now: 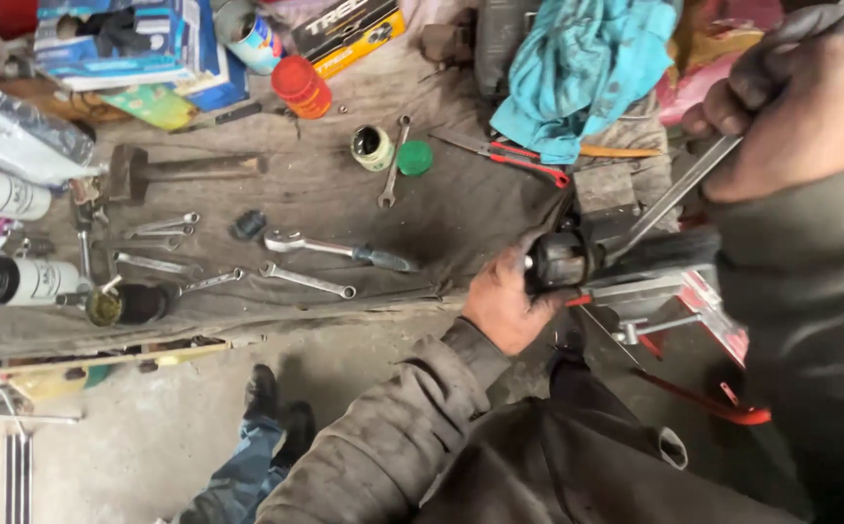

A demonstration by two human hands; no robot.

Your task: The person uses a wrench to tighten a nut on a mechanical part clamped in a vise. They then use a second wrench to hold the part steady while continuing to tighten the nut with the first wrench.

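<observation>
**Lever on the hub, grip tight**

Left hand (501, 303) clamped round the dark hub (558, 260) at the bench edge; right hand (798, 102) fisted on the long bar (679, 192), its tip at the hub. Risk, to my eye: the bar slips off greasy metal and skins the left knuckles. Top left, a blue box (116, 44); beside it an orange jar (301, 87) and a black-and-yellow carton (349, 34).
</observation>
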